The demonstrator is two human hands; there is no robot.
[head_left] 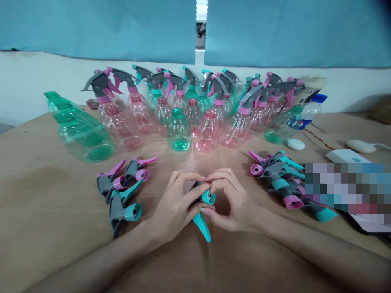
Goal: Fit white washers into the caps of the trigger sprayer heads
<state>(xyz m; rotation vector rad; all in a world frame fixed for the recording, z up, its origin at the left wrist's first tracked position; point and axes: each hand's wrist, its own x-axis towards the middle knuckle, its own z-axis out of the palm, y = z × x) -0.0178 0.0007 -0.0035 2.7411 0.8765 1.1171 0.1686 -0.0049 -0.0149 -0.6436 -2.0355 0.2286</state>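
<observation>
Head camera looks down on a brown table [45, 195] where both hands meet at the near centre. Left hand [175, 203] and right hand [233, 201] are each closed around one grey and teal trigger sprayer head [204, 205]; the fingertips of both pinch its top, the teal collar shows between the thumbs, and its teal lever juts down toward the camera. It is lifted just above the tabletop, roughly midway between two heaps.

To the left lies a small pile of loose sprayer heads [122, 187], grey with pink or teal parts. To the right sits a bigger pile of sprayer heads [284, 179], partly covered at its far edge by a pixelated patch. Beyond the hands, a cluster of pink bottles [207, 130] and one open green bottle [179, 132] stands in rows, many already capped with sprayers. A stack of green bottles [79, 130] lies on its side at far left. Off to the right are a water bottle with a blue cap [311, 110], a small white oval object [295, 144] and a white mouse [362, 146]. Blue curtains [97, 28] hang behind.

The water bottle's label is too blurred to read.
</observation>
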